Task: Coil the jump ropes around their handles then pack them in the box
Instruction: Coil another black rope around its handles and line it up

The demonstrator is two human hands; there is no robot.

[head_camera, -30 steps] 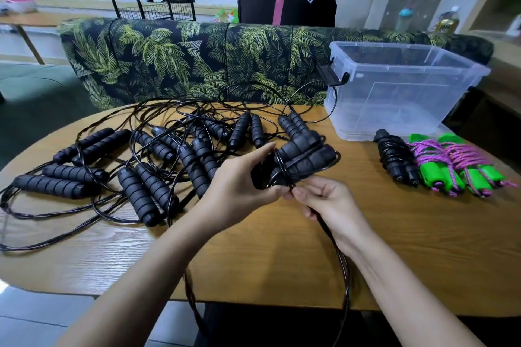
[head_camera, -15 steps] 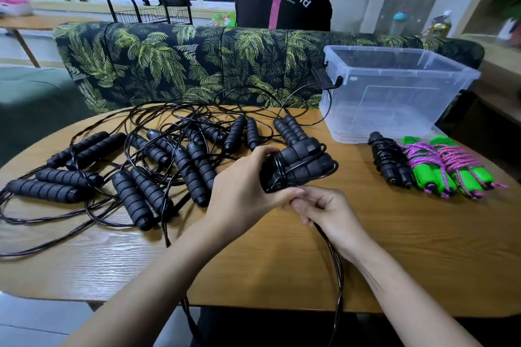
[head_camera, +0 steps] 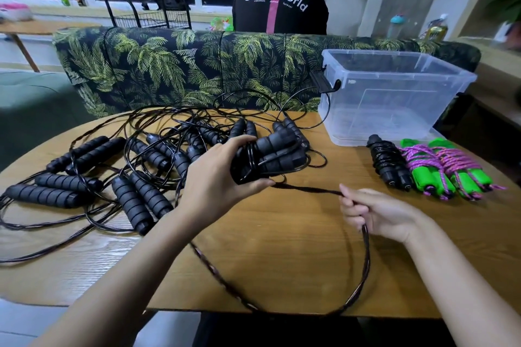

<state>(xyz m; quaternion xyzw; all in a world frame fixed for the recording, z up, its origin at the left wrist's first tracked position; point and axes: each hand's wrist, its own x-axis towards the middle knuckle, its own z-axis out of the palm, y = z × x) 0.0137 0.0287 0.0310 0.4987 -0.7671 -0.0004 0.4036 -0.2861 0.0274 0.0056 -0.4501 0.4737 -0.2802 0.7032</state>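
Observation:
My left hand grips a pair of black foam handles with a few turns of black rope around them, held above the wooden table. My right hand pinches the same black rope, which runs taut from the handles and then loops down past the table's front edge. Several uncoiled black jump ropes lie tangled on the left. A coiled black rope and two coiled green-handled ropes with pink cord lie on the right. The clear plastic box stands empty at the back right.
A palm-print sofa back runs behind the table. A person in a black shirt sits beyond it, facing away. A wire basket rack stands at the back left.
My right hand has moved away from the handles to the right, drawing out a stretch of rope. The slack loop below the table edge has swung wider. My left hand keeps hold of the handles.

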